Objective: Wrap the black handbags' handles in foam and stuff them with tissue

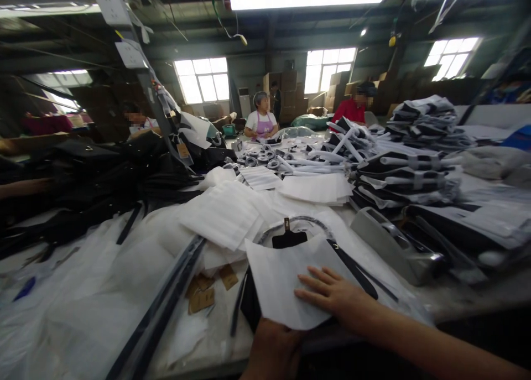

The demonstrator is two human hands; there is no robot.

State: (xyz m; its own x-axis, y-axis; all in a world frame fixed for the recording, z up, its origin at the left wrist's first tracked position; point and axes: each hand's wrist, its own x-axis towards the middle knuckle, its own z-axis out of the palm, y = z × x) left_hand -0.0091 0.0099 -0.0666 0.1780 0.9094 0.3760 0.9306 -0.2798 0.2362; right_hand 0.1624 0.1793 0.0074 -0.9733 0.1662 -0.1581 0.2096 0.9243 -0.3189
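Note:
A white foam sheet (pixel 286 280) lies over a black bag (pixel 251 300) at the table's front edge. My right hand (pixel 332 297) rests flat on the sheet with its fingers spread. At the near edge of the sheet is my left hand (pixel 276 344), its fingers curled in against that edge and mostly hidden. Beyond the sheet's curved top edge show a black flap with a brown tag (pixel 287 225) and a looped handle in clear wrap (pixel 319 222).
Stacked foam sheets (pixel 226 214) lie just beyond the bag. Brown paper tags (pixel 201 300) are at its left. A grey tape dispenser (pixel 390 244) and piled wrapped bags (pixel 406 175) stand right. Black bags (pixel 83 170) heap up left. Co-workers sit across the table.

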